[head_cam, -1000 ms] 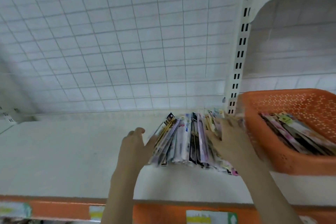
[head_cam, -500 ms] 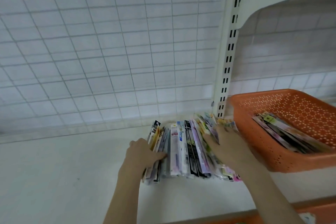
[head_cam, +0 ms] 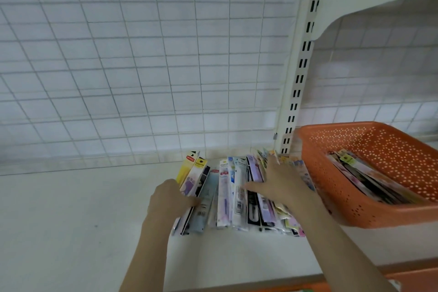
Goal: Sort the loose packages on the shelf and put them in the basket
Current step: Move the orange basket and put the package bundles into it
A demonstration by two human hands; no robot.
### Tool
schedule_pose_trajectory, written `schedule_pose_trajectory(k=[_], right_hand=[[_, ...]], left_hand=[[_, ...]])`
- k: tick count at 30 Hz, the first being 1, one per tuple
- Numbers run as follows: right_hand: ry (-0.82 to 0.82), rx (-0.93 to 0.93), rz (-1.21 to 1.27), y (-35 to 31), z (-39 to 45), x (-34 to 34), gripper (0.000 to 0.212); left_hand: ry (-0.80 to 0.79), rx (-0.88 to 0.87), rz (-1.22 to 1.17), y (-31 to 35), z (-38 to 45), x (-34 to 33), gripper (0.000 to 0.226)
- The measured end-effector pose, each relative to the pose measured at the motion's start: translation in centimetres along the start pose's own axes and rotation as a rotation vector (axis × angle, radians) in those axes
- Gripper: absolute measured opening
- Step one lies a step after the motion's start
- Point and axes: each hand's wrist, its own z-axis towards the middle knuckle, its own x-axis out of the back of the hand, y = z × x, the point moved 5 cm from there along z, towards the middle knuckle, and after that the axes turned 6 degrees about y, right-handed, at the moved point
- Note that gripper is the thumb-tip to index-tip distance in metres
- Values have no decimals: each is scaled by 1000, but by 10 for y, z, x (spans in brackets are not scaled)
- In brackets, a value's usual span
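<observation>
Between the gripping left hand [head_cam: 169, 199] and flat, spread right hand [head_cam: 282, 182], slim colourful packages [head_cam: 237, 197] stand edgewise, their labels unreadable.

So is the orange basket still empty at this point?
No, the orange basket already holds a layer of flat packages, while a larger batch of loose packages stands on the shelf beside it.

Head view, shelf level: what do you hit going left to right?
Bare white shelf surface → left hand gripping the row's left end → row of flat colourful packages standing on edge → right hand spread on the row's right part → orange perforated plastic basket holding more packages.
</observation>
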Motion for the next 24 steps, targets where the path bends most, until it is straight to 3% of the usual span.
schedule_pose_trajectory(k=[2, 5, 10, 12, 13, 15, 16, 21, 24], right_hand=[[-34, -41, 23, 2, 5, 1, 95], [-22, -70, 40, 4, 12, -1, 39], [10, -81, -6, -6, 7, 0, 48], [32, -81, 6, -9, 5, 2, 25], [36, -81, 33, -10, 6, 2, 32], [41, -83, 58, -11, 4, 4, 68], [54, -79, 72, -11, 4, 6, 72], [72, -74, 119, -6, -1, 19, 54], [82, -31, 131, -8, -10, 34, 59]], left_hand=[[27, -19, -9, -2, -1, 3, 42], [86, -45, -29, 0, -3, 7, 37], [104, -50, -20, -2, -4, 9, 25], [100, -52, -46, -2, -5, 10, 24], [97, -55, -64, -2, -6, 10, 25], [91, -65, -106, 0, -8, 12, 26], [92, -69, -133, 1, -9, 14, 25], [85, -84, -262, 14, -19, 24, 16], [83, -91, -331, 25, -24, 28, 18]])
